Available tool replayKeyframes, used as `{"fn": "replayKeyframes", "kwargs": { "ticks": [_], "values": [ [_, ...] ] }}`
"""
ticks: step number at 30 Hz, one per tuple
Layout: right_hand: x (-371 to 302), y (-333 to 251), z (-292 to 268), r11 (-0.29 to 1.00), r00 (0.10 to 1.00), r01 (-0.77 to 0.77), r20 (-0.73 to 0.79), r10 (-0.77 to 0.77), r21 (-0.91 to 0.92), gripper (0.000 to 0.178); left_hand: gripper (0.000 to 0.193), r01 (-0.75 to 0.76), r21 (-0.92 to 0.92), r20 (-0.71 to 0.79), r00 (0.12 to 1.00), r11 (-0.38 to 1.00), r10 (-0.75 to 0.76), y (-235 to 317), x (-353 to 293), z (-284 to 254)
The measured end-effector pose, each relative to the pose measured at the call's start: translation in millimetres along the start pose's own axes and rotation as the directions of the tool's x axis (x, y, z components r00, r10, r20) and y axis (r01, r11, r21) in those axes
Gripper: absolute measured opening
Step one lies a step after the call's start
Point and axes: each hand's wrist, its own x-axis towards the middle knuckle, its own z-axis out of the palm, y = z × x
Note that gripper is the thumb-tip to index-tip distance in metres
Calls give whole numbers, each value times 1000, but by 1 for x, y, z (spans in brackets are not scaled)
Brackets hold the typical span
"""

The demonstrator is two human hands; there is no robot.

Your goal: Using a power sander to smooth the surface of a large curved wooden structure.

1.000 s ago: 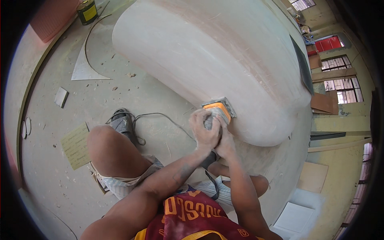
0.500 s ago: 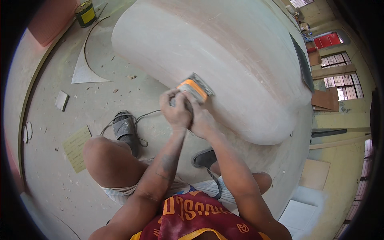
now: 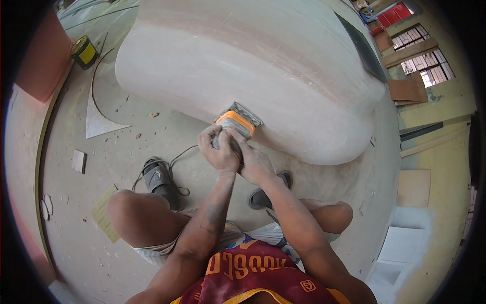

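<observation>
Both my hands grip an orange and grey electric sander [image 3: 237, 123], dusty all over. Its flat pad presses against the lower side of a large, smooth, whitish curved shell [image 3: 243, 76] with faint pinkish bands. My left hand [image 3: 219, 151] wraps round the sander's body from the left, and my right hand [image 3: 253, 161] closes on it from the right, close against the left. A dark power cord [image 3: 181, 154] runs from near the sander to the floor by my left foot. The hands hide much of the sander's handle.
On the dusty floor lie a curved white offcut [image 3: 98, 121], a small pale block [image 3: 79, 161] and a yellowish paper sheet [image 3: 104, 215]. A dark can with a yellow label [image 3: 84, 52] stands at the far left. Boards [image 3: 414, 188] lie along the right wall.
My view has turned, so the shell and floor items sit differently in the picture. Both hands still hold the sander against the shell's lower side.
</observation>
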Motion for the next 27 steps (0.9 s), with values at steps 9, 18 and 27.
{"fn": "replayKeyframes", "kwargs": {
  "ticks": [9, 18, 27],
  "values": [
    [-66, 44, 15, 958, 900, -84, -392, 191, 275, 102, 21, -224, 200, 395, 909, 954, 131, 49, -62, 28],
    [-64, 50, 28, 950, 487, 112, -850, 202, 290, 98, 22, -475, 111, 671, 684, 873, 287, 76, -70, 53],
    [-69, 73, -5, 922, 116, 72, -922, 370, 380, 87, 23, -591, 67, 900, 384, 804, 207, 110, 1, 67]
  ]
}}
